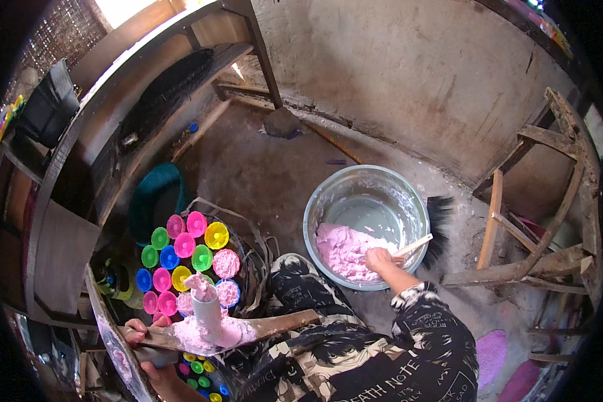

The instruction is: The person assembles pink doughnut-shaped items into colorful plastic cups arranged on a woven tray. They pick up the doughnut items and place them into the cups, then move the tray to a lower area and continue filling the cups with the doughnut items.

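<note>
Soft pink paste point(345, 249) lay heaped at the near side of the round metal basin point(328, 194), lumpy and wet. Right hand point(378, 259), fingers clamped on a pale wooden stick point(414, 245), rested on it. Left hand point(141, 329), fingers curled, gripped a paste-smeared wooden board point(275, 326) bearing a white tube point(208, 309).

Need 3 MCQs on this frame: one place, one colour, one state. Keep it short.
1. Where is the right hand?
A. in the metal basin
B. on the wooden chair
C. on the cups

2. What colour is the paste in the basin?
A. green
B. pink
C. white

3. What is the state of the cup on the plank?
A. empty
B. lying on its side
C. heaped with paste

Answers:
1 A, the hand grips a stick over the paste inside the basin.
2 B, the mass is pale pink.
3 C, paste mounds above its rim and spills around its base, while the left hand holds the plank's end.
</note>
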Demonstrator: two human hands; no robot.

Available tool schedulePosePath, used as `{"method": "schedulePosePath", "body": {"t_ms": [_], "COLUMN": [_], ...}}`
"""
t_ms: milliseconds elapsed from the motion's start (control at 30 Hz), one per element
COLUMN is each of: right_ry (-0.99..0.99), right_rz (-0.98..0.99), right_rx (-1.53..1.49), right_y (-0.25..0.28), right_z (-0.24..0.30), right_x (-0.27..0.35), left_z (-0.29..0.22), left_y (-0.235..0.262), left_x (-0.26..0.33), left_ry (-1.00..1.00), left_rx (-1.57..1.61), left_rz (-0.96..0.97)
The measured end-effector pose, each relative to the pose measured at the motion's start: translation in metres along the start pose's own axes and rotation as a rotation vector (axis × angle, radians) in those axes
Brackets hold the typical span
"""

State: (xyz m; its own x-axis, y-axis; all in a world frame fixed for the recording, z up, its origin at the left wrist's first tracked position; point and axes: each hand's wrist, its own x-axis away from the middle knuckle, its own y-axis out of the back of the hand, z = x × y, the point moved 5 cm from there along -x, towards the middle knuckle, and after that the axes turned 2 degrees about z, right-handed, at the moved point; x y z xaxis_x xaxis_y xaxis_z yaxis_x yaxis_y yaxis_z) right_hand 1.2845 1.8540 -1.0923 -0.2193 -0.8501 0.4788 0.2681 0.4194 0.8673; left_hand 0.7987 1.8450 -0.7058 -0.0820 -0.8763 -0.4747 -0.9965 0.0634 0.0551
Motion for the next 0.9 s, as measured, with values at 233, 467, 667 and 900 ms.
{"method": "schedulePosePath", "body": {"t_ms": [233,467,667,900], "right_ry": [0.138,-0.040,0.023,0.190], "right_rz": [0.067,-0.037,0.105,0.056], "right_rx": [-0.185,-0.196,-0.139,-0.277], "right_y": [-0.005,0.021,-0.028,-0.027], "right_z": [0.021,-0.030,0.014,0.010], "right_x": [0.003,0.035,0.006,0.028], "left_z": [0.007,0.003,0.004,-0.010], "left_y": [-0.010,-0.010,-0.009,-0.010], "left_x": [-0.010,-0.012,-0.002,0.009], "left_ry": [0.020,-0.057,-0.064,-0.045], "left_rx": [0.017,0.007,-0.010,-0.004], "left_rz": [0.031,0.008,-0.002,0.014]}}
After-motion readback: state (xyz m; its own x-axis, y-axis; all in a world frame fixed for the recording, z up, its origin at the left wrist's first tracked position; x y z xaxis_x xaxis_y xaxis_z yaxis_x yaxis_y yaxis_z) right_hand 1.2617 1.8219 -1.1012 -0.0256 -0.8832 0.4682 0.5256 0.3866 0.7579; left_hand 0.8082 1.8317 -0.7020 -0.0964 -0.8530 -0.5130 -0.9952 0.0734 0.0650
